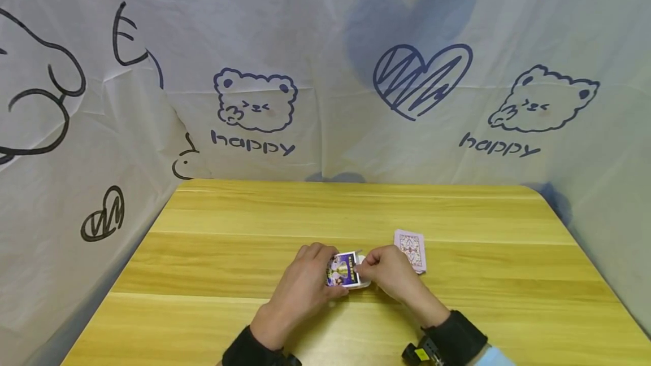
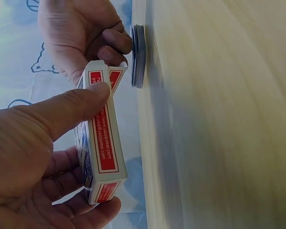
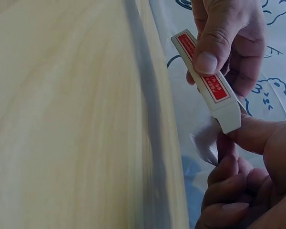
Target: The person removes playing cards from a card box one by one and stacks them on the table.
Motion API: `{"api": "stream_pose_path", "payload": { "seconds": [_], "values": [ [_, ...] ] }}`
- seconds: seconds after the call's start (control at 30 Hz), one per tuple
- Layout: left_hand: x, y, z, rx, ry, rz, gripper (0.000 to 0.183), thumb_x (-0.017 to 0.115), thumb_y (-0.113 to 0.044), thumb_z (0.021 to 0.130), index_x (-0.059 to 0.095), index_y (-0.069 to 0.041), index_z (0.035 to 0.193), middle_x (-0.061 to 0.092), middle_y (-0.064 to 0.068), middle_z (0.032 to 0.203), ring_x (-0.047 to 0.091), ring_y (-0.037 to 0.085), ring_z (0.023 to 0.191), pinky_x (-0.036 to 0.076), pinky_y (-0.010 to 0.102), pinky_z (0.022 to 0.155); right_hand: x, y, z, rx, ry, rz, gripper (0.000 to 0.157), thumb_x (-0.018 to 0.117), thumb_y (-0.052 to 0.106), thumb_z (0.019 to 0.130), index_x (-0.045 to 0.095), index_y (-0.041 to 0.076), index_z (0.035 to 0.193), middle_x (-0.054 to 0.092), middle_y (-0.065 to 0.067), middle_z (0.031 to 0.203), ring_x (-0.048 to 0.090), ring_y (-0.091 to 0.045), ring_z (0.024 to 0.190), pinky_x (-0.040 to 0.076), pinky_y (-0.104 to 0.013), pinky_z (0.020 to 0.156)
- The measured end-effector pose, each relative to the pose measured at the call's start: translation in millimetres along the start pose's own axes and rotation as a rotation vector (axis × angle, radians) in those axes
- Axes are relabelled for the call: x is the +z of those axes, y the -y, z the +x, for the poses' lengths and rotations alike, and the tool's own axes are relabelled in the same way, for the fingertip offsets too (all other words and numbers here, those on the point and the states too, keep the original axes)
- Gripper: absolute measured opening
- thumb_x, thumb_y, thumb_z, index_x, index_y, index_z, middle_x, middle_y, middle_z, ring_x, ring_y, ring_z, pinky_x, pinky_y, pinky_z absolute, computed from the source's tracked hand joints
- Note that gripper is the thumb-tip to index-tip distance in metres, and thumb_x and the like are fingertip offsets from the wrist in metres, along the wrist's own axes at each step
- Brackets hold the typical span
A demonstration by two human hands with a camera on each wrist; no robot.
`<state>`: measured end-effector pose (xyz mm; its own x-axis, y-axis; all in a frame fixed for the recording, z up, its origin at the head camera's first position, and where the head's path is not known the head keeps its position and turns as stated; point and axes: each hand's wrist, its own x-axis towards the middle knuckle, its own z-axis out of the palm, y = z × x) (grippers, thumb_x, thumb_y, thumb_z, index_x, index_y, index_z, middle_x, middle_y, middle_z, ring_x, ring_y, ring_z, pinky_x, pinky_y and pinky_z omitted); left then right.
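My left hand (image 1: 305, 278) grips a small playing-card box (image 1: 342, 269) with a purple picture on its top face. In the left wrist view its thumb lies along the red and white side of the box (image 2: 105, 138), fingers beneath. At the box's opened end, my right hand (image 1: 394, 273) pinches the edge with thumb and curled index finger. A white flap (image 3: 205, 140) sticks out there in the right wrist view. Whether cards are inside is hidden. Just beyond the right hand, a stack of playing cards (image 1: 411, 250) lies on the table with its patterned back up.
The wooden table (image 1: 229, 213) has pale yellow grain and rounded far corners. White cloth (image 1: 330, 44) with drawn bears and hearts hangs behind it and along both sides. Each wrist wears a black band (image 1: 455, 338).
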<state>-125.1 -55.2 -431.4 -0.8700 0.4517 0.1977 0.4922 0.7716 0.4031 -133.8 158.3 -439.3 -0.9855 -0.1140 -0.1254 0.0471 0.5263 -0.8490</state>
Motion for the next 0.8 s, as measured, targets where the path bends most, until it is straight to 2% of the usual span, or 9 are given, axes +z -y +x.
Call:
{"api": "stream_pose_path", "payload": {
  "seconds": [0.13,0.23,0.33,0.47,0.67,0.8],
  "values": [
    [-0.7,0.7,0.1,-0.004,0.011,-0.006,0.071,0.094,-0.039,0.08,0.063,-0.004,0.134,0.066,0.01,0.128,0.061,0.027,0.115,0.055,0.042,0.095,-4.4,-1,1,-0.009,0.03,0.05,0.021,0.082,0.015,0.089,0.073,0.004,0.075,0.062,0.003,0.067,0.049,-0.013,0.061,0.035,-0.023,0.053],
    [-0.8,2.1,0.4,-0.023,0.023,-0.02,0.072,0.093,-0.039,0.081,0.063,-0.003,0.135,0.066,0.011,0.129,0.061,0.027,0.114,0.055,0.041,0.095,-9.8,-1,2,0.016,0.044,0.109,0.015,0.079,0.012,0.089,0.074,0.001,0.081,0.062,0.002,0.071,0.047,-0.013,0.063,0.035,-0.023,0.054],
    [-1.1,3.0,0.8,-0.055,0.029,-0.033,0.074,0.092,-0.04,0.08,0.062,-0.001,0.136,0.066,0.013,0.129,0.061,0.027,0.113,0.055,0.042,0.094,-14.5,-1,3,0.067,0.019,0.158,0.01,0.075,0.01,0.089,0.075,0.0,0.088,0.063,0.0,0.075,0.044,-0.012,0.06,0.034,-0.023,0.051],
    [-2.1,3.7,0.8,-0.091,0.015,-0.034,0.075,0.092,-0.041,0.079,0.063,0.001,0.134,0.067,0.014,0.124,0.061,0.026,0.108,0.055,0.042,0.09,-17.7,-2,4,0.09,-0.025,0.176,0.013,0.074,0.012,0.091,0.075,0.0,0.092,0.066,-0.002,0.081,0.045,-0.012,0.063,0.035,-0.023,0.053],
    [-4.7,5.3,1.3,-0.135,-0.032,-0.02,0.072,0.093,-0.041,0.079,0.065,0.001,0.13,0.068,0.012,0.117,0.061,0.024,0.101,0.054,0.037,0.081,-18.3,-3,4,0.092,-0.026,0.169,0.02,0.079,0.021,0.092,0.075,0.002,0.089,0.058,0.001,0.07,0.038,-0.011,0.057,0.029,-0.023,0.05],
    [-5.5,6.0,2.2,-0.149,-0.042,-0.005,0.07,0.093,-0.042,0.08,0.066,0.001,0.129,0.068,0.011,0.115,0.06,0.023,0.098,0.053,0.035,0.077,-18.3,-4,4,0.11,-0.033,0.167,0.022,0.082,0.022,0.091,0.075,0.001,0.088,0.055,0.002,0.07,0.041,-0.013,0.062,0.031,-0.024,0.054]
  ]
}}
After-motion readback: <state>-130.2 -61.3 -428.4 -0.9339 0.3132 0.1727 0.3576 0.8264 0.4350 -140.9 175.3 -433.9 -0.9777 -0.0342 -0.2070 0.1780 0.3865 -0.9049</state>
